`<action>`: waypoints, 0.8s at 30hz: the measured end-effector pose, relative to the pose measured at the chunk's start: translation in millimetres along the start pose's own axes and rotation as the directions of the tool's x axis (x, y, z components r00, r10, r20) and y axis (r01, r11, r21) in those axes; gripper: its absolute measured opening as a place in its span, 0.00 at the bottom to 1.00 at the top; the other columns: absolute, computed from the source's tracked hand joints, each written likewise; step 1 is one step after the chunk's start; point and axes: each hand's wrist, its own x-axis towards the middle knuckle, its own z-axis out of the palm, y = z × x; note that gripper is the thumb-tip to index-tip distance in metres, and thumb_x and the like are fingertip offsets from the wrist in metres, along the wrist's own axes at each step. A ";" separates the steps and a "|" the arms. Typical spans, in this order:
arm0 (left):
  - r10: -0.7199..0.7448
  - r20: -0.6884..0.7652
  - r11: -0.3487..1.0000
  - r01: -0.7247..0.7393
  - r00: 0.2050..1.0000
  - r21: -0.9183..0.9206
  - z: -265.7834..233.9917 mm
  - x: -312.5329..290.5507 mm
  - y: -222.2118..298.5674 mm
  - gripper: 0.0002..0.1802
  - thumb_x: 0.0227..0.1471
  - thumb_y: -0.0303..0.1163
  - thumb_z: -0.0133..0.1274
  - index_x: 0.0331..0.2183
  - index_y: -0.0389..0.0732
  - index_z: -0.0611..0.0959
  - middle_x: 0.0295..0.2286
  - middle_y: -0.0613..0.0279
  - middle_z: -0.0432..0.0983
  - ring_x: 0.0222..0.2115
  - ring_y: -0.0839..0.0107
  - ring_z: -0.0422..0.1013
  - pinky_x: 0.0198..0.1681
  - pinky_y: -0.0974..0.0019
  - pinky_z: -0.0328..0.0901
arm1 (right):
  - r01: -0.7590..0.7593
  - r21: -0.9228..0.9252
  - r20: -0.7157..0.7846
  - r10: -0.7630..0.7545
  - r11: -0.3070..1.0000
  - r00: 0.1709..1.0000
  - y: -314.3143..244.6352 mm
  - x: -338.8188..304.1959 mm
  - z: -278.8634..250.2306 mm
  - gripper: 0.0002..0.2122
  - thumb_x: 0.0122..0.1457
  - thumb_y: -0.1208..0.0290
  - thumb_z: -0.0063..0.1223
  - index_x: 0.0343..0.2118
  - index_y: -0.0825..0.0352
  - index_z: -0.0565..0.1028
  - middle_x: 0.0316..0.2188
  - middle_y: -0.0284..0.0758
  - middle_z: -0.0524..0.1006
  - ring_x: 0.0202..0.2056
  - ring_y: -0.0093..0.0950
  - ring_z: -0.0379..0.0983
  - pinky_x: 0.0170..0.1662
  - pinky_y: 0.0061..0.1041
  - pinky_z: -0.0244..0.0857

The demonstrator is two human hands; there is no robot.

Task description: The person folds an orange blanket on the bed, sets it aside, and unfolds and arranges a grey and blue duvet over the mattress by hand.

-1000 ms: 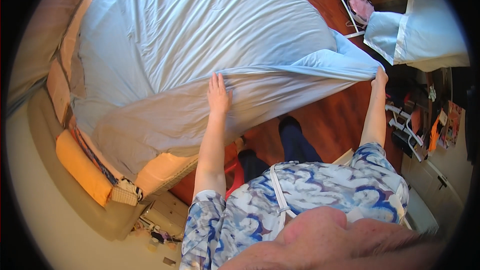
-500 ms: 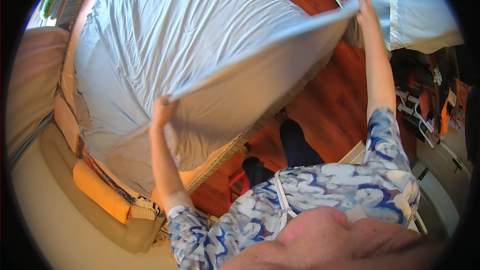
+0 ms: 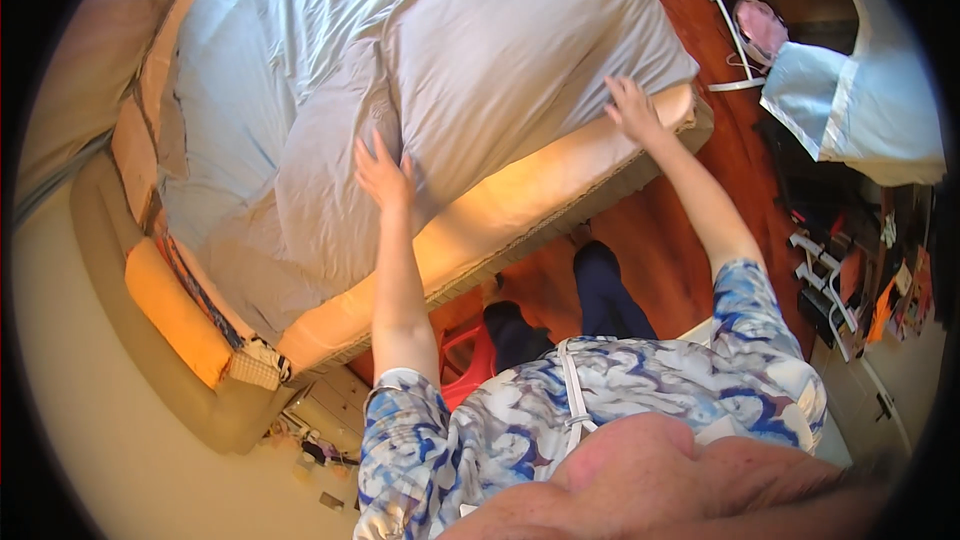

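Observation:
A pale grey-blue duvet lies over the bed, its near part folded back so that a greyer side faces up. My left hand is open with spread fingers, over the duvet near its near edge. Farther right, my right hand is also open, fingers stretched over the duvet's near right part. Whether either palm presses on the cloth I cannot tell. Between the duvet and the bed's near side shows a strip of peach-coloured mattress.
An orange bolster stands at the bed's left end. A red stool is by my legs on the reddish wooden floor. At the right are a white metal stand, a pink round item and a hanging pale cloth.
Both hands have let go of the duvet's raised edge, which has dropped onto the bed folded back. My right hand has come down and inward, and the mattress strip is now uncovered.

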 end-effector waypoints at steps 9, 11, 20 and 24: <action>-0.735 0.015 0.672 0.731 0.678 -0.118 44.9 -214.2 -237.3 0.40 0.45 0.46 0.55 0.55 0.42 0.58 0.54 0.47 0.54 0.50 0.50 0.58 0.49 0.53 0.58 | 0.293 -0.461 0.040 -0.310 0.838 0.950 -119.4 -12.6 85.5 0.14 0.50 0.73 0.43 0.41 0.57 0.70 0.43 0.40 0.67 0.46 0.36 0.62 0.42 0.37 0.60; -0.843 0.456 -0.101 0.749 0.285 -0.655 53.2 -210.7 -278.9 0.36 0.46 0.48 0.55 0.51 0.38 0.64 0.48 0.49 0.64 0.45 0.53 0.65 0.44 0.53 0.63 | 0.173 -0.507 0.091 -0.147 0.845 0.985 -144.9 -4.4 101.7 0.08 0.49 0.72 0.43 0.34 0.57 0.70 0.36 0.37 0.68 0.40 0.35 0.65 0.37 0.35 0.62; -0.804 0.593 -0.578 0.273 -0.031 -0.769 97.1 -242.7 -359.9 0.20 0.50 0.33 0.52 0.44 0.34 0.72 0.43 0.55 0.70 0.41 0.62 0.68 0.40 0.58 0.65 | 0.232 -0.498 0.249 -0.118 0.836 0.961 -103.1 -28.4 98.4 0.08 0.47 0.75 0.44 0.32 0.64 0.70 0.32 0.39 0.71 0.37 0.39 0.68 0.38 0.36 0.63; -0.806 0.549 -0.417 0.445 0.222 -0.792 82.2 -338.1 -333.0 0.23 0.51 0.34 0.51 0.49 0.39 0.67 0.40 0.57 0.71 0.36 0.68 0.69 0.34 0.63 0.65 | 0.158 -0.643 0.299 0.056 0.750 0.952 -144.9 -94.3 79.3 0.11 0.49 0.76 0.46 0.37 0.64 0.70 0.35 0.40 0.70 0.39 0.39 0.68 0.40 0.36 0.64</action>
